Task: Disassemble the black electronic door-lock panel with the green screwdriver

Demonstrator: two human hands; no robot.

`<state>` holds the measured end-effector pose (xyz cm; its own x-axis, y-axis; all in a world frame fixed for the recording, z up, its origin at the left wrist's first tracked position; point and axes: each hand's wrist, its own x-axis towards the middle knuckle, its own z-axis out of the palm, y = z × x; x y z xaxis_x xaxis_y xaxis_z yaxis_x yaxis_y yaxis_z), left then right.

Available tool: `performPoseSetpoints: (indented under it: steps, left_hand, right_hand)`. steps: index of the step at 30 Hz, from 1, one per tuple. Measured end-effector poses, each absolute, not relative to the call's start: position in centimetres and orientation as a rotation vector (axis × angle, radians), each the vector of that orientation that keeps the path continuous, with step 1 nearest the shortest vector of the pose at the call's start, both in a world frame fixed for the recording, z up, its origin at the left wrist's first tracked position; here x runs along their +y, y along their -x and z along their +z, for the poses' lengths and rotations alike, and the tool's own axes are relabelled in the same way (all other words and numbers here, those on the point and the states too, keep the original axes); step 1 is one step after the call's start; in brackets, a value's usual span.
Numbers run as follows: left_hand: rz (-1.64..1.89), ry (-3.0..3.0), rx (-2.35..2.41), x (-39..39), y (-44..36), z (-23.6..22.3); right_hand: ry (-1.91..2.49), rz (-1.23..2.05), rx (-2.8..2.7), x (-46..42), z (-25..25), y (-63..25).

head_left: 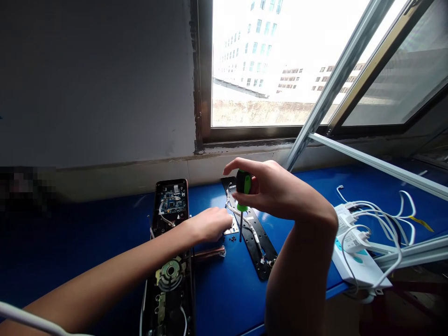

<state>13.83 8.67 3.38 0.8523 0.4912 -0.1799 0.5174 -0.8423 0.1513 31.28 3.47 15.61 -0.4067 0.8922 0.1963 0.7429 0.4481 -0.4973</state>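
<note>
My right hand [268, 186] is closed round the black and green handle of a screwdriver [241, 207], one finger raised above it. The screwdriver's shaft points down, with its tip close to the left edge of a long black perforated panel [250, 252]. My left hand [214, 224] has its fingers curled down at a small silver plate [231, 229]; what its fingertips hold is hidden. A little pile of dark screws [233, 239] lies just below the plate. White wires [250, 227] with connectors run along the panel.
Under my left forearm lies an open black housing [189, 186] with a circuit board [171, 201] and lock parts [170, 275]. A copper-coloured cylinder [210, 253] is beside it on the blue table [224, 303]. A power strip [362, 270] with white cables and metal frame bars [381, 163] stand at right.
</note>
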Motion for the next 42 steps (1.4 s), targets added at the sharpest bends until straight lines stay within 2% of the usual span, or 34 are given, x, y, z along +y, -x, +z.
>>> performPoseSetpoints:
  steps: [11,16,22,30,42]
  left_hand:
    - [-0.115,-2.837,0.899,7.2,-11.1,6.8]
    - [0.237,-2.761,0.891,5.7,-6.3,8.2]
    - [0.638,-2.679,1.018,4.9,-0.3,7.8]
    - [0.525,-2.671,1.11,5.2,1.2,7.2]
    - [0.522,-2.69,1.086,5.4,0.9,6.9]
  right_hand:
    - [1.303,0.424,-2.282,3.4,15.8,-30.5]
    - [1.049,0.394,-2.3,3.2,16.0,-29.0]
    - [0.829,0.247,-2.11,2.6,16.1,-26.1]
    - [0.796,0.03,-2.076,3.9,14.9,-22.4]
    - [0.791,0.001,-2.16,5.0,14.2,-21.2]
